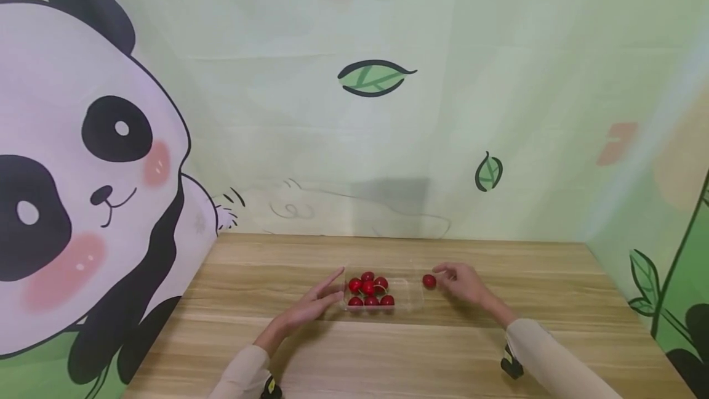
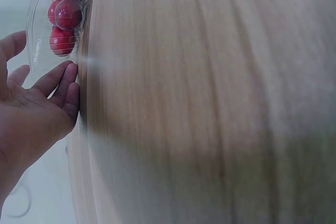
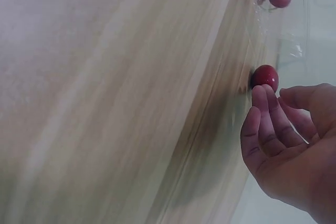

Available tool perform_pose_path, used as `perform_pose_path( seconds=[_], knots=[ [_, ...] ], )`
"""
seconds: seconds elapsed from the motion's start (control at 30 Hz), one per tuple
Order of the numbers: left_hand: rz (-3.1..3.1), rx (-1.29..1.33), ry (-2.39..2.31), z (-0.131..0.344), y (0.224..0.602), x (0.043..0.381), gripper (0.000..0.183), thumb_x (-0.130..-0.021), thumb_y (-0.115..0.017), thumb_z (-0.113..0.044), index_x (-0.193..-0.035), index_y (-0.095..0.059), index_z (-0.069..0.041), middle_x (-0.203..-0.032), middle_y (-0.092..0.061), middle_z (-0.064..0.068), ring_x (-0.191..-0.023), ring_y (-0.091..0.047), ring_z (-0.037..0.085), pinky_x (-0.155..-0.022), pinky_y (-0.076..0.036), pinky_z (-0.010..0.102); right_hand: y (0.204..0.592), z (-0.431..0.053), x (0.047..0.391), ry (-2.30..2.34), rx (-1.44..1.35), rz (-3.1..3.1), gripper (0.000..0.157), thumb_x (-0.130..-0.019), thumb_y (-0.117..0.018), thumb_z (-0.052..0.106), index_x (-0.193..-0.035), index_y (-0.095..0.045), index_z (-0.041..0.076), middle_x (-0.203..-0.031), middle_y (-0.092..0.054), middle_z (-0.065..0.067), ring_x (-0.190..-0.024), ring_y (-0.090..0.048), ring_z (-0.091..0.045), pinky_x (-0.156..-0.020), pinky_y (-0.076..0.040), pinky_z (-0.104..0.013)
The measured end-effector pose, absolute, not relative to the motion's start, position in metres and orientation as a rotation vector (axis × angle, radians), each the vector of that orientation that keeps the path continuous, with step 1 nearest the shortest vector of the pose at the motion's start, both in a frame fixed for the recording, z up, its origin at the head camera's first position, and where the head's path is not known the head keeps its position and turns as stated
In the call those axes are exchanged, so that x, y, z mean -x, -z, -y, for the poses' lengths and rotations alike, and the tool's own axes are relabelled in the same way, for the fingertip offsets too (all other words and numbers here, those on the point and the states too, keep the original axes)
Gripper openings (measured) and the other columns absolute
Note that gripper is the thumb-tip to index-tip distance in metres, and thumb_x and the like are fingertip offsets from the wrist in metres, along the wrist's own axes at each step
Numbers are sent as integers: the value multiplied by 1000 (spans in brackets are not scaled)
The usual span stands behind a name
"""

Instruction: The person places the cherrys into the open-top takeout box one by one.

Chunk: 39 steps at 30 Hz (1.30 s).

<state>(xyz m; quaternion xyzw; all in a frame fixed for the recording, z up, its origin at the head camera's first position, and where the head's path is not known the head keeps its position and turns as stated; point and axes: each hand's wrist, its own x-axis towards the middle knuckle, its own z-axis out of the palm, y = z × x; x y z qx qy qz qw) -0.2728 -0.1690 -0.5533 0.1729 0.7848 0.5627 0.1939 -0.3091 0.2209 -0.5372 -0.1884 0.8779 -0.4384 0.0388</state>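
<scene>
A clear plastic box (image 1: 407, 300) lies on the wooden table, with several red cherries (image 1: 368, 289) in its left part. My left hand (image 1: 311, 308) is at the box's left end, thumb and fingers spread apart. In the left wrist view, the fingertips (image 2: 69, 66) are close beside the box wall; contact is hard to tell. Right of the box, a single red cherry (image 1: 429, 281) sits on the table. My right hand (image 1: 462, 283) is at this cherry's right side. In the right wrist view, its bent fingertips (image 3: 261, 94) overlap the lone cherry (image 3: 264, 75), while the thumb stands apart from it.
The wooden table (image 1: 388, 356) extends around the box and both hands. Behind it hangs a pale green backdrop (image 1: 288, 109) printed with a panda (image 1: 111, 140) and leaves. Dark wrist devices (image 1: 512, 363) sit at both sleeves.
</scene>
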Motion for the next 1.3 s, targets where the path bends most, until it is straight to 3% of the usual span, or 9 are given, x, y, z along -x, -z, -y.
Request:
perform_pose_path(
  seconds=[0.17, 0.37, 0.53, 0.93, 1.3],
  knots=[
    [-2199, -485, -1580, 170, 553, 274, 66, -109, -49, -30, -166, -15, -21, -161, -36, 29, -150, -33, 47, -121, -26, 66, 539, -224, 311, 1319, 601, -2739, 25, -94, -63, -2, -116, -66, -13, -90, -74, -23, -74, -69, -23, -62, -55, -23],
    [-2202, -492, -1570, 169, 553, 274, 67, -109, -49, -30, -166, -15, -21, -161, -36, 29, -150, -33, 47, -120, -27, 67, 541, -230, 313, 1147, 693, -2822, 21, -90, -67, -2, -110, -71, -9, -102, -75, -24, -90, -72, -33, -81, -62, -42],
    [-2199, -504, -1576, 167, 554, 274, 67, -109, -49, -29, -166, -15, -19, -160, -35, 30, -151, -32, 47, -121, -27, 66, 545, -230, 310, 1115, 697, -2785, 21, -91, -71, 2, -109, -72, -8, -104, -75, -24, -94, -72, -35, -85, -61, -48],
    [-2205, -501, -1573, 167, 552, 270, 66, -109, -47, -31, -166, -14, -20, -161, -35, 30, -151, -32, 47, -121, -27, 66, 552, -227, 311, 1102, 673, -2870, 12, -87, -76, 4, -97, -76, -2, -95, -78, -16, -83, -70, -23, -75, -59, -32],
    [-2207, -477, -1579, 169, 551, 269, 66, -109, -48, -33, -166, -16, -21, -161, -34, 29, -151, -31, 47, -120, -27, 68, 556, -225, 312, 1084, 653, -2910, 4, -87, -76, 6, -89, -78, 3, -90, -79, -12, -82, -69, -18, -74, -55, -27]
  ],
)
